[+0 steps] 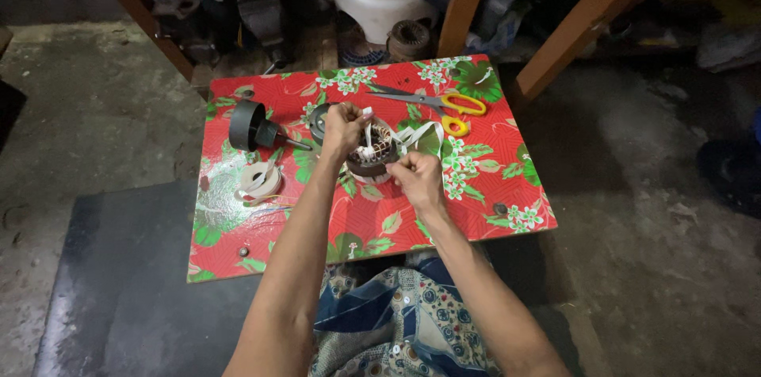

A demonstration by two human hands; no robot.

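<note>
Item: motor stator (372, 153), copper windings, round, upright on the red floral board (476, 210), centre.
My left hand (342, 127): fist closed over its far-left rim.
My right hand (416, 175): near-right, pinching white tape (418, 136) that loops rightward.
Stator between both hands.
Far right: yellow scissors (444, 102).

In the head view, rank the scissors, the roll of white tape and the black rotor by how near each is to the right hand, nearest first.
From the right hand:
1. Scissors, yellow handles, beyond it toward the board's far edge.
2. Roll of white tape, on the left side of the board.
3. Black rotor, far left, lying on its side.
</note>
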